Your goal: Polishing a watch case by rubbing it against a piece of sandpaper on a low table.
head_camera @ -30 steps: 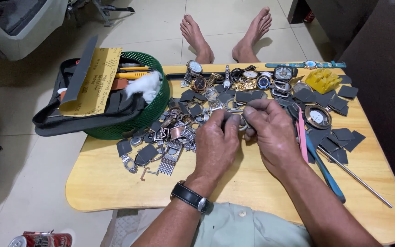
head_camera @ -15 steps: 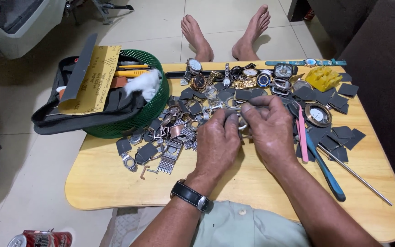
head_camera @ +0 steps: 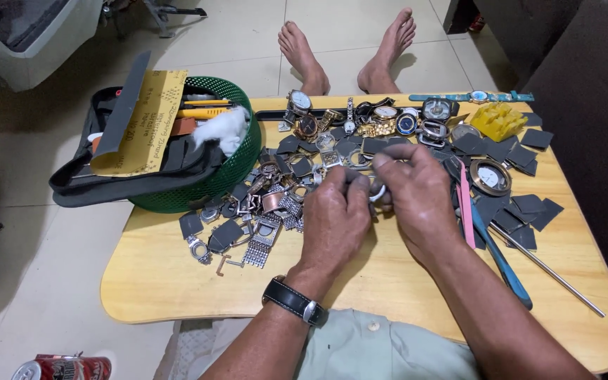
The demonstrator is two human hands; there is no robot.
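Near edge of surface bare wood. Mid-surface: left hand and right hand close together, fingers of both pinched on small metal ring. Watch parts heaped just left of hands, blue tool right. Far edge: watches in row, green basket at far left corner.

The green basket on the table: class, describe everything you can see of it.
The green basket is round, with slotted walls that look like plastic. It stands upright at the far left of the wooden table. A black pouch drapes over its near side; yellow tools and something white and fluffy lie inside. Neither hand touches it.
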